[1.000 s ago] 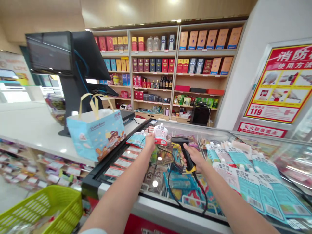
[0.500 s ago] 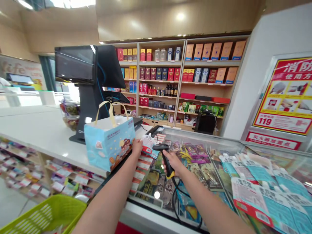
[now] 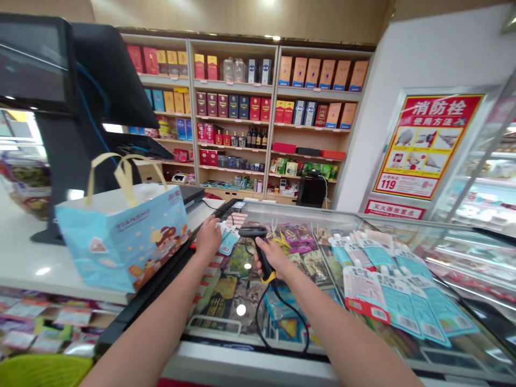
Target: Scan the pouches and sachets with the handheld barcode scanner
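My right hand [image 3: 273,259] is closed around the grip of a black barcode scanner [image 3: 253,232] with a yellow lower end and a cable. The scanner's head points left, over the glass counter top. Just left of it, my left hand [image 3: 208,236] is closed on the edge of a small blue-and-white spouted pouch [image 3: 228,240]; my fingers partly hide the pouch, and a bit of red shows at the hand's other side. A light blue carrier bag [image 3: 124,236] with cream handles and cartoon figures stands upright left of my left hand.
Several spouted pouches [image 3: 403,290] lie in overlapping rows on the glass counter [image 3: 322,209] at right. Snack packets show beneath the glass. A black till screen [image 3: 34,64] stands at left, and a green basket [image 3: 44,370] sits low at left. Shelves of boxes line the back.
The view has turned right and come closer. My left hand has drawn its pouch slightly away from the bag, with more of the blue pouch facing the scanner. The scanner stays in my right hand.
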A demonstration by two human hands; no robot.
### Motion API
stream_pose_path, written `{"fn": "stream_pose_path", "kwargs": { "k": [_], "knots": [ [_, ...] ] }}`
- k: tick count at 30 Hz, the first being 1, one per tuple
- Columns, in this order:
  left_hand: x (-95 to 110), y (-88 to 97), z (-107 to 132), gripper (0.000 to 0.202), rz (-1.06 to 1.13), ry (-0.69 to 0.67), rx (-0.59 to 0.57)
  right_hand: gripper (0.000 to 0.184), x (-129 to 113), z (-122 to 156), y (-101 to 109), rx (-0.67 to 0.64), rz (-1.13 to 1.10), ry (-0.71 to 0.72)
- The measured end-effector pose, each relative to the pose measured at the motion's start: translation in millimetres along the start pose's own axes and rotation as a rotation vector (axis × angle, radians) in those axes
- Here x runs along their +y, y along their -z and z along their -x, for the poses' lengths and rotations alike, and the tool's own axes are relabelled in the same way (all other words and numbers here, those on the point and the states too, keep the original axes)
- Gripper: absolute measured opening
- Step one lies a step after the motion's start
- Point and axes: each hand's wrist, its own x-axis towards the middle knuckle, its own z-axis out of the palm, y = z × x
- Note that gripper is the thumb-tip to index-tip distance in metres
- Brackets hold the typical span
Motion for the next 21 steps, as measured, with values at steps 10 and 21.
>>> {"fn": "stream_pose_path", "kwargs": {
  "k": [10, 21],
  "knots": [
    [132, -135.2, 124, 0.023, 0.419, 0.025, -0.73, 0.042, -25, 56, 109, 0.249, -0.009, 0.109],
    [209, -192.1, 194, 0.032, 0.211, -0.165, -0.717, 0.036, -41, 106, 189, 0.347, -0.149, 0.209]
  ]
}}
